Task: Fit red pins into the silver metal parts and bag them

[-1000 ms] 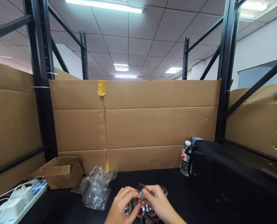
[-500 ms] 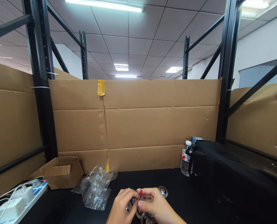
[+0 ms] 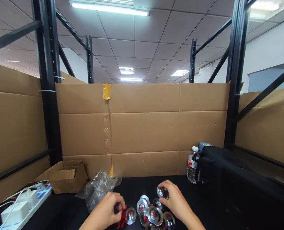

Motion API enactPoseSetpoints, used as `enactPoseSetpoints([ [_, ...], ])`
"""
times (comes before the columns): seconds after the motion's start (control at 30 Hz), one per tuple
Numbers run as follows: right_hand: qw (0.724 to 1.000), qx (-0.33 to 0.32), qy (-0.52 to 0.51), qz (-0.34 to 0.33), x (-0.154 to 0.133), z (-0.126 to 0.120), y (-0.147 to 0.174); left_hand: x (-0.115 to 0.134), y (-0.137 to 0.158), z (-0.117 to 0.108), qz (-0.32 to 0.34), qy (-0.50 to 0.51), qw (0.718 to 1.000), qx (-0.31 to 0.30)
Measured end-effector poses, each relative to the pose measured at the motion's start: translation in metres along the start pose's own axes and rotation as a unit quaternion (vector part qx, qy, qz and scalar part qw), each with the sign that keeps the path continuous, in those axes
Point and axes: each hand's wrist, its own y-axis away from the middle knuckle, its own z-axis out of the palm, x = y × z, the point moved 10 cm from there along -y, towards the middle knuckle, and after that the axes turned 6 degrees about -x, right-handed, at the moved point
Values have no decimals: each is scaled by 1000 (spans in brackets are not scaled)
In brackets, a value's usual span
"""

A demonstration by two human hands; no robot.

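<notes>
My right hand (image 3: pixel 174 198) pinches a shiny small cymbal (image 3: pixel 162 192) between thumb and fingers, just above the table's far-right part of the pile. Below and left of it lies a heap of small silver cymbals (image 3: pixel 153 213), domed in the middle with flat rims, red bits showing on several. Further left, my left hand (image 3: pixel 109 209) is closed at a bunch of red cords (image 3: pixel 123 217), its fingertips partly hidden. Beside those cords, apart from the heap, rests a single cymbal (image 3: pixel 130 216).
A crumpled clear plastic bag (image 3: pixel 100 188) and a small open cardboard box (image 3: pixel 66 175) lie at the left. Nearer stands a white power strip (image 3: pixel 32 207) with plugs. On the right are a water bottle (image 3: pixel 191 167) and a large black bag (image 3: pixel 242 188). A cardboard wall (image 3: pixel 144 131) closes the back.
My hands were together over the pile, fingers on a thin ring-like edge and red cord. Now they are apart: the left by the red cords, the right lifting a cymbal. The view shifted slightly.
</notes>
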Motion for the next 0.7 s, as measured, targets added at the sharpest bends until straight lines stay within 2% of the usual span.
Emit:
enactPoseSetpoints([
  [0.1, 994, -18, 90, 53, 31, -1, -3, -20, 5, 21, -45, -14, 995, -87],
  [0.17, 989, -37, 117, 80, 48, 5, -4, -19, 4, 26, -46, -23, 995, -91],
  [0.27, 987, -57, 122, 87, 59, 13, -5, 4, 1, 27, -5, -21, 998, -64],
  [0.43, 985, -67, 138, 78, 57, 17, -6, 33, -5, 41, 22, -35, 997, -71],
  [0.57, 984, -65, 148, 72, 51, 15, -3, 31, -11, 47, 0, -68, 996, -56],
  [0.7, 989, -31, 138, 43, 32, 4, -1, 23, -15, 49, -29, -79, 995, -58],
])
